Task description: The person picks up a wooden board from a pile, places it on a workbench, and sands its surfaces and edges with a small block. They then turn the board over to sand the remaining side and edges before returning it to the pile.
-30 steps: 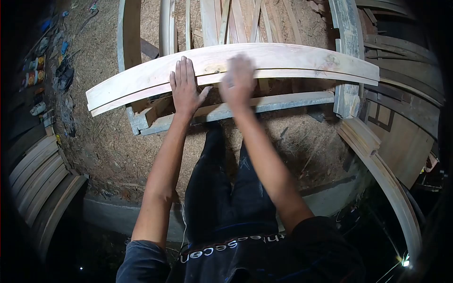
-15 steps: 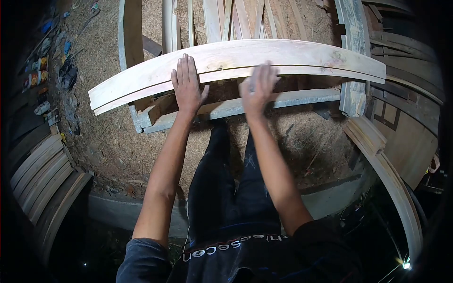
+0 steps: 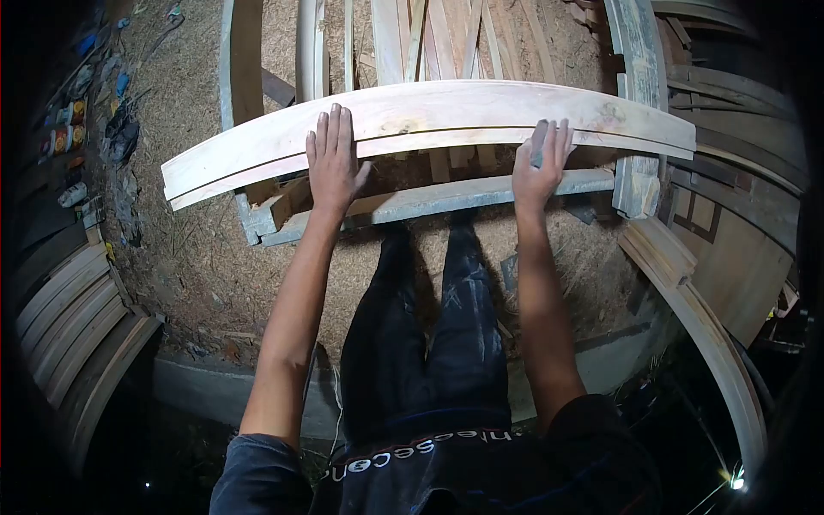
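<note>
Left hand (image 3: 333,163) lies flat, fingers extended, on the curved wooden board (image 3: 429,116); right hand (image 3: 539,165) presses its near edge, fingers spread, gripping nothing. The board rests across a grey frame (image 3: 446,196) above a sawdust-covered floor (image 3: 189,249). The step appears to be steadying or smoothing the board; any further stroke would call for even pressure from both palms.
</note>
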Demonstrator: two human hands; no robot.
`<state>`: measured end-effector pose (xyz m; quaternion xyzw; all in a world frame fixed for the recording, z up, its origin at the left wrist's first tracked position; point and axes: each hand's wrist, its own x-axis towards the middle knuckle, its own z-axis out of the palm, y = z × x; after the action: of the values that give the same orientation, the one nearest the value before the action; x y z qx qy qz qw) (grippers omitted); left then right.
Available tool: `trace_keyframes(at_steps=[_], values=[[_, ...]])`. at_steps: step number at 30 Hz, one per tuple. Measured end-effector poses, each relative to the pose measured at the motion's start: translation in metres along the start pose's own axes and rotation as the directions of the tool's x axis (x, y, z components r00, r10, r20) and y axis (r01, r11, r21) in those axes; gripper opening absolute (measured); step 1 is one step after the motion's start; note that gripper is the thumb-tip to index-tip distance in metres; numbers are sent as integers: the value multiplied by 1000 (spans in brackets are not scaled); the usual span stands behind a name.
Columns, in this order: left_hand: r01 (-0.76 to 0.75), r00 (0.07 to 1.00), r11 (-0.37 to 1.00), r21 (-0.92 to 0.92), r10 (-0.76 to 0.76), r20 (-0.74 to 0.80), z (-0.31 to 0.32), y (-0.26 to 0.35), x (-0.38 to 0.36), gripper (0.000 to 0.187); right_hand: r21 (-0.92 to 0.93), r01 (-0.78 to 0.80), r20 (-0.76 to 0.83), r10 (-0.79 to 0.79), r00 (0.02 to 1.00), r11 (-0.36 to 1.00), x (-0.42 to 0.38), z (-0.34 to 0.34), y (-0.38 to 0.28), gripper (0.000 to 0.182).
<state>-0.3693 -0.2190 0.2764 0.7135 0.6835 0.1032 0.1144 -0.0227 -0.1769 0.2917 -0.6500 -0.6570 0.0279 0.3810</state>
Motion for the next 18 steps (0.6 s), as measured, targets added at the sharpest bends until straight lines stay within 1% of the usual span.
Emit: trace_keyframes(at_steps=[1,2,3,4,5,6,7,8,9,10,11,13,14,15,16,17,18], values=[[18,1000,998,-55,-18,-17,1,3,0,114,5,1,3,-1,1000,1000,8,6,-5,53],[34,999,994,-108,-37,-31,2,6,0,117,-33,20,58,-18,998,999,17,17,-11,53],[36,999,994,-105,-39,-27,3,9,0,117,-74,38,114,-30,993,997,22,28,-18,52],[58,998,994,-89,-60,-22,4,13,1,119,-225,26,101,-3,995,974,24,46,-34,51],[79,996,994,-72,-81,-25,4,15,3,122,-195,96,70,-83,994,976,24,66,-48,50],[89,996,994,-62,-90,-9,5,16,3,124,-146,115,125,-97,987,983,13,91,-63,54],[91,996,994,-61,-92,-9,6,15,3,124,-57,148,211,-133,968,987,8,106,-90,53],[96,995,995,-16,-96,23,7,14,2,123,38,151,337,-155,929,988,6,111,-125,51],[96,994,995,31,-97,52,8,13,3,123,64,263,300,-270,915,963,-9,132,-145,51],[98,994,995,30,-99,50,9,12,3,123,199,256,330,-311,891,946,-15,130,-169,51],[86,995,996,25,-87,54,10,10,1,123,228,280,354,-347,868,933,-15,128,-175,51],[75,996,997,18,-76,52,8,7,2,122,229,364,336,-424,841,903,-7,124,-151,48],[78,996,997,9,-79,53,4,10,1,123,206,360,343,-412,844,910,7,112,-130,46],[81,995,997,-2,-81,51,2,12,2,123,111,314,339,-333,880,943,19,95,-104,43],[84,996,996,-17,-84,36,4,12,2,125,27,322,297,-315,901,946,27,85,-68,45],[86,996,996,-26,-85,32,4,13,2,125,-69,273,237,-250,939,959,33,73,-34,49],[96,995,995,-24,-95,32,4,14,3,125,-125,253,187,-227,956,959,46,54,-16,50]])
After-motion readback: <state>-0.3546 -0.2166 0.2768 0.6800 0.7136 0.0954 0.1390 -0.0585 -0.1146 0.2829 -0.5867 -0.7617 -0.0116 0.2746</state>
